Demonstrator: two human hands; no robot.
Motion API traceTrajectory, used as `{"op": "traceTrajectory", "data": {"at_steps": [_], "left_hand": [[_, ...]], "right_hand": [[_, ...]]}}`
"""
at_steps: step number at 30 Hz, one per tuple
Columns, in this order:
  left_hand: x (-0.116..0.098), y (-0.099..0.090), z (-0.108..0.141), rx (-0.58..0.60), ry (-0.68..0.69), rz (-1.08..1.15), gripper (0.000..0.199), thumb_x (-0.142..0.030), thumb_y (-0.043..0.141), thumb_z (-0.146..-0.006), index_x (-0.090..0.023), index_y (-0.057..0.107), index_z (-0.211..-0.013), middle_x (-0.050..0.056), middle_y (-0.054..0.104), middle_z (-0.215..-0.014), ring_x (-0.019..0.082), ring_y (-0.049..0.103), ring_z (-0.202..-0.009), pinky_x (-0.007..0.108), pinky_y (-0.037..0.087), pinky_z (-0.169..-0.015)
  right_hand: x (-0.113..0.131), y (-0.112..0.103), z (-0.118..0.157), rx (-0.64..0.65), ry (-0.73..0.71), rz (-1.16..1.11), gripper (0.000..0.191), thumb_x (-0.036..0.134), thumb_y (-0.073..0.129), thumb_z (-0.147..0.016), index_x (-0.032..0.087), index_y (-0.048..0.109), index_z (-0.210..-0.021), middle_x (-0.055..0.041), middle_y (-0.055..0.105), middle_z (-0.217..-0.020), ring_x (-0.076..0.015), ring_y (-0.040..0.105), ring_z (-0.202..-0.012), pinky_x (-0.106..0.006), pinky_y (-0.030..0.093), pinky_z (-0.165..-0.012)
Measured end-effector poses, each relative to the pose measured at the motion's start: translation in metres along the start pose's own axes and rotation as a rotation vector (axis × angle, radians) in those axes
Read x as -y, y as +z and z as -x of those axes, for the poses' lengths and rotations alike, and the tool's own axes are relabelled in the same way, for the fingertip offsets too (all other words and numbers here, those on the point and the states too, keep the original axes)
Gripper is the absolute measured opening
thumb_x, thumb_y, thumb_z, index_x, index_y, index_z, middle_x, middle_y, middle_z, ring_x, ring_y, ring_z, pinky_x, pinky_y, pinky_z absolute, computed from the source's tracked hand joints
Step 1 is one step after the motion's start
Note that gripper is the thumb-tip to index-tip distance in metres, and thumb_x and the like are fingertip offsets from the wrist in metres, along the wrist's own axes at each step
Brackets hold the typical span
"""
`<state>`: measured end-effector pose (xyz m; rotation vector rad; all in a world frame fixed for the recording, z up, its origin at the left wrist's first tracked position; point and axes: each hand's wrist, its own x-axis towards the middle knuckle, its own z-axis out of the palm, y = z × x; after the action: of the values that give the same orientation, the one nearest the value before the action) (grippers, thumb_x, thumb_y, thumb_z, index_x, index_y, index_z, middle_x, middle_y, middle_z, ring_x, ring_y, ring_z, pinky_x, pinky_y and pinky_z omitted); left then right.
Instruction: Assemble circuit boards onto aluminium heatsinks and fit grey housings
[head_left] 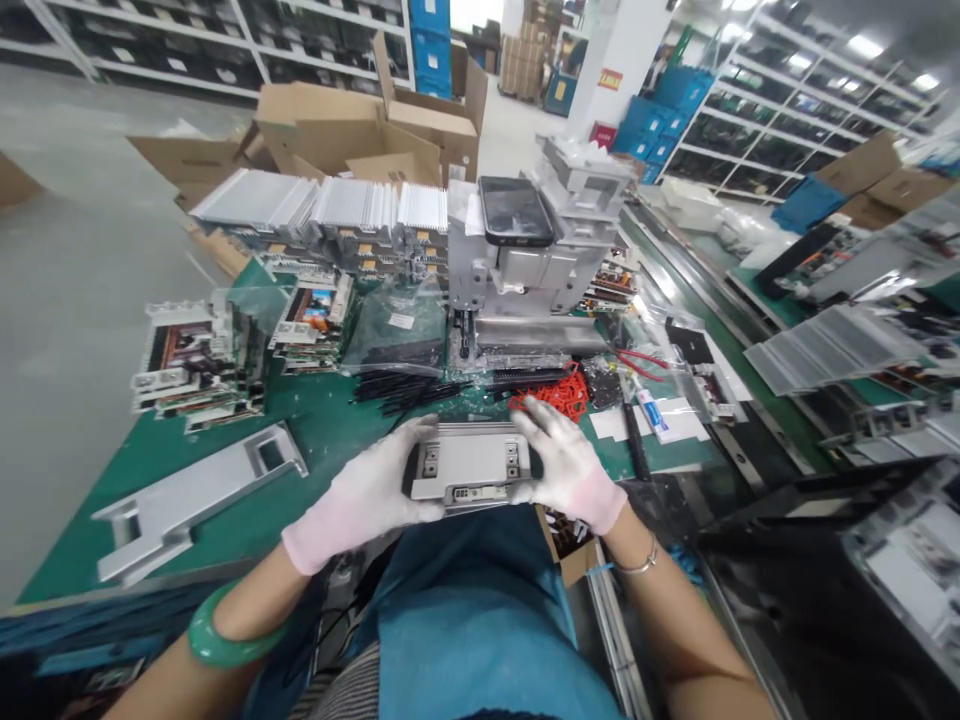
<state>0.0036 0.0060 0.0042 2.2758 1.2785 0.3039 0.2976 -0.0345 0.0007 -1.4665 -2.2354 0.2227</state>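
Note:
Between my gloved hands is a grey, flat metal module with small terminal blocks at both ends and a connector strip along its near side. My left hand grips its left end, the thumb along the near edge and the fingers at the far corner. At the right end, my right hand holds it the same way. It is close to my body at the table's front edge; whether it touches the table cannot be seen. Just beyond lie red plastic clips and black cable ties.
A bent metal bracket lies left on the green table. Stacked circuit boards and finned heatsinks stand behind. A phone rests on a metal fixture. Red-handled pliers and a glue tube lie right.

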Motion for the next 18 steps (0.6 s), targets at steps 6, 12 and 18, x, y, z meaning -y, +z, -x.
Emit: {"op": "traceTrajectory", "data": {"at_steps": [6,12,18], "left_hand": [[0.0,0.017,0.002,-0.166,0.168,-0.235,0.101,-0.057,0.079,-0.056,-0.014,0.04,-0.139,0.02,0.041,-0.149,0.04,0.033,-0.14,0.055,0.036,-0.111],[-0.025,0.021,-0.005,-0.169,0.193,-0.335,0.08,-0.042,0.076,-0.063,-0.015,0.049,-0.134,0.018,0.055,-0.137,0.04,0.039,-0.136,0.056,0.034,-0.112],[-0.029,0.021,-0.01,-0.191,0.162,-0.28,0.077,-0.041,0.074,-0.064,-0.018,0.05,-0.133,0.016,0.054,-0.138,0.038,0.042,-0.135,0.055,0.034,-0.112]], "right_hand": [[-0.039,-0.034,0.06,-0.273,0.724,0.326,0.055,0.06,0.045,-0.092,0.019,0.063,-0.125,-0.0156,0.064,-0.101,-0.0297,0.066,-0.09,-0.043,0.054,-0.074],[-0.069,-0.028,0.072,-0.267,0.988,0.341,0.043,0.046,0.051,-0.088,0.011,0.069,-0.102,-0.0138,0.063,-0.076,-0.0287,0.064,-0.066,-0.04,0.048,-0.061],[-0.054,-0.046,0.072,-0.426,0.959,0.172,0.041,0.047,0.036,-0.094,0.015,0.062,-0.095,-0.007,0.062,-0.068,-0.0217,0.06,-0.06,-0.032,0.047,-0.057]]}}
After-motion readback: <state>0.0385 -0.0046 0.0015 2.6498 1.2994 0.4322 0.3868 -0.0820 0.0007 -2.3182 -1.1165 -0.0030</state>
